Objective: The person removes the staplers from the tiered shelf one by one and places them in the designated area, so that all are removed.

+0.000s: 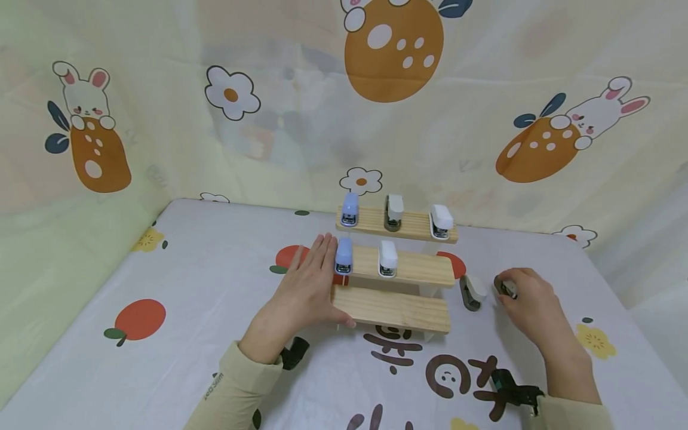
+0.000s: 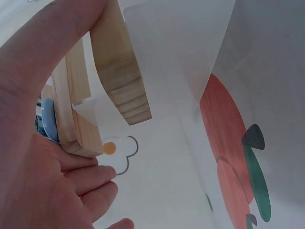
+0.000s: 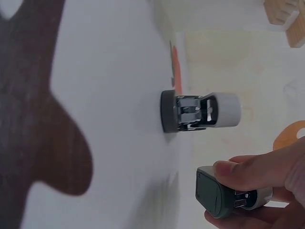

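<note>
My left hand (image 1: pixel 309 283) lies against the left end of a three-tier wooden rack (image 1: pixel 392 307), its fingers straight and its thumb by the lowest shelf. To the right of the rack, my right hand (image 1: pixel 540 307) pinches a small stapler (image 3: pixel 214 193) with a dark green base, raised off the cloth in the right wrist view. A similar stapler (image 1: pixel 473 292), pale on top with a dark base, stands on the table between that hand and the rack. On the middle shelf are a blue stapler (image 1: pixel 344 255) and a white stapler (image 1: pixel 387 258). The lowest shelf holds nothing.
Across the top shelf stand another blue stapler (image 1: pixel 350 209), a grey-topped stapler (image 1: pixel 394 212) and a white stapler (image 1: pixel 441 221). A printed cloth (image 1: pixel 215 239) covers the table, and a patterned curtain (image 1: pixel 301 137) hangs close behind the rack. Clear side panels (image 2: pixel 176 52) support the shelves.
</note>
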Demonstrator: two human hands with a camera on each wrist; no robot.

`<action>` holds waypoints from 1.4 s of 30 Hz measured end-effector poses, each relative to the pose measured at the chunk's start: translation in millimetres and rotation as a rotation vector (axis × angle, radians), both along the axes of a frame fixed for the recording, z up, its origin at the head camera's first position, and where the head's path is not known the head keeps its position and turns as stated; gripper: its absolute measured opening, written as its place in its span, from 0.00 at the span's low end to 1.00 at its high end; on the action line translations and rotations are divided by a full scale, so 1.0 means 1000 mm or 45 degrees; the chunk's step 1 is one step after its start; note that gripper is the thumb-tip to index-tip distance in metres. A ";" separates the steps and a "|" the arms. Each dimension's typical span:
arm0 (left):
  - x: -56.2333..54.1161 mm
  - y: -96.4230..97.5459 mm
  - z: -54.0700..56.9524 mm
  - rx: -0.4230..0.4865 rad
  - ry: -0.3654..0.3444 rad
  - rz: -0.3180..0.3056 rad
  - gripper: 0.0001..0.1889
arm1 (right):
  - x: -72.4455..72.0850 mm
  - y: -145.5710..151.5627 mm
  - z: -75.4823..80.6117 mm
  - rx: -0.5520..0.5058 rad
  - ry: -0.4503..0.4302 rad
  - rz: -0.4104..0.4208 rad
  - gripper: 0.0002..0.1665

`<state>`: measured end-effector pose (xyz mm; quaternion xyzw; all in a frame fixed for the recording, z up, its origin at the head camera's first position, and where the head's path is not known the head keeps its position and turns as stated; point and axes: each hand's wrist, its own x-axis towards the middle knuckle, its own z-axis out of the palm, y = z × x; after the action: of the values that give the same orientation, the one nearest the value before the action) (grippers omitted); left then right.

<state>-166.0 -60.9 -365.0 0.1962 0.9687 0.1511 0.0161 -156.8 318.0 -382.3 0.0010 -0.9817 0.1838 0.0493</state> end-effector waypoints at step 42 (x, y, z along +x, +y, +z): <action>0.001 -0.001 0.000 0.005 0.006 -0.007 0.78 | 0.018 -0.023 0.034 0.001 0.094 -0.020 0.28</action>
<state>-165.0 -61.8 -364.8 0.1991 0.9680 0.1524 0.0138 -138.7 295.4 -348.2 -0.0001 -0.9793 0.1830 0.0870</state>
